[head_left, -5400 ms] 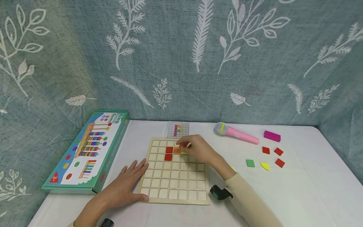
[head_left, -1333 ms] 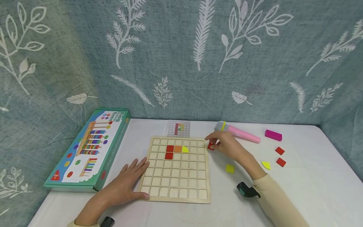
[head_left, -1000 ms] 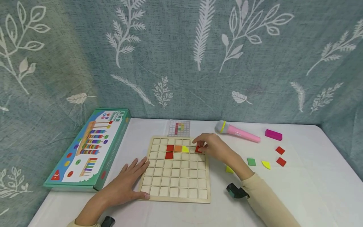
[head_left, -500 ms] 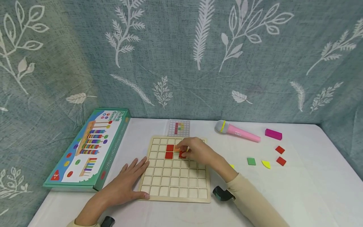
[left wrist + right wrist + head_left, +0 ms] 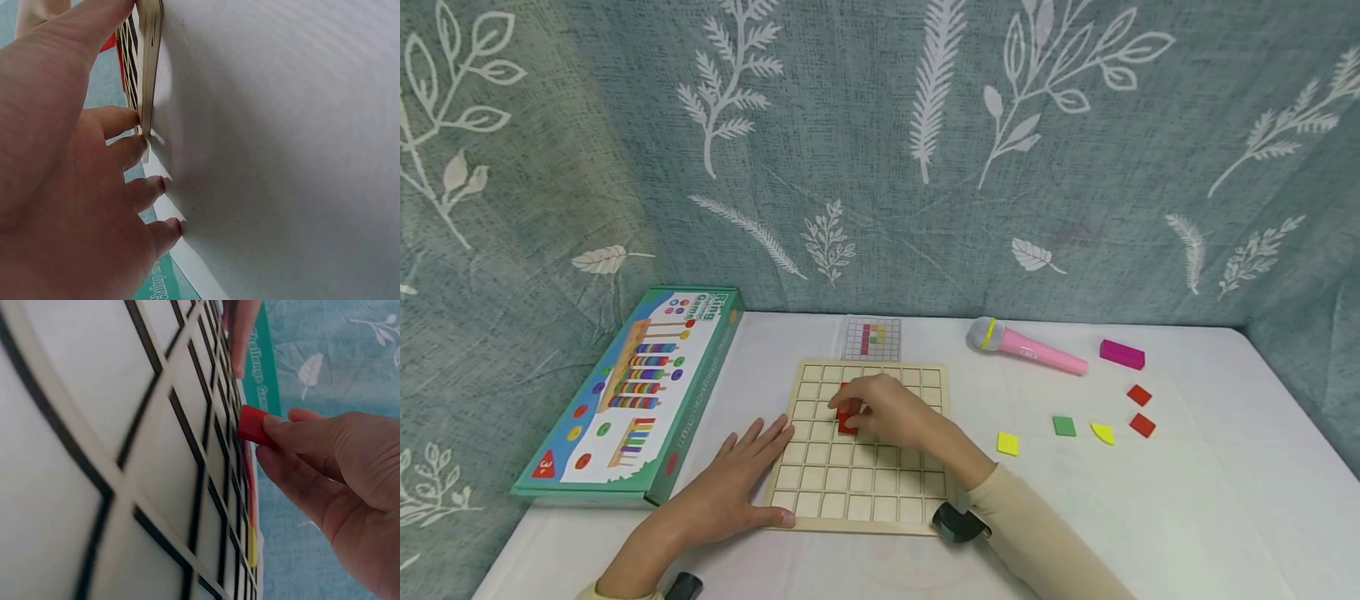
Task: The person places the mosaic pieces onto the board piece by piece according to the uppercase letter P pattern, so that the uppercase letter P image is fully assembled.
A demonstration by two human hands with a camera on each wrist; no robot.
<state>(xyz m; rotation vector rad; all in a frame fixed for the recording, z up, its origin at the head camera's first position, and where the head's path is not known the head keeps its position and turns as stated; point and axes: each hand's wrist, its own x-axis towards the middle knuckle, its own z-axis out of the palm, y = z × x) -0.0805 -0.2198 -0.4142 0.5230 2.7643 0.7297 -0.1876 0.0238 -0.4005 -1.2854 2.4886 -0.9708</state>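
Note:
My right hand (image 5: 891, 412) pinches a red square tile (image 5: 252, 425) between thumb and fingers, just over the third row of the wooden grid board (image 5: 872, 504). Red tiles set in the board are partly covered by this hand in the head view, and the orange tile there is hidden. A yellow piece (image 5: 252, 545) shows at the board's far side in the right wrist view. With fingers spread, my left hand (image 5: 722, 500) rests along the board's left edge; its thumb touches the near left corner.
Behind the board lies a pattern card (image 5: 871, 340). A game box (image 5: 632, 400) stands left. To the right are a toy microphone (image 5: 1037, 352), a magenta block (image 5: 1122, 354), two red tiles (image 5: 1142, 425), a green tile (image 5: 1063, 426), a yellow quarter-circle (image 5: 1102, 433) and a yellow square (image 5: 1008, 443).
My right hand has carried a red tile from the right of the board leftward to below the two red ones. Earlier, an orange tile was placed beside them. The left hand has stayed put.

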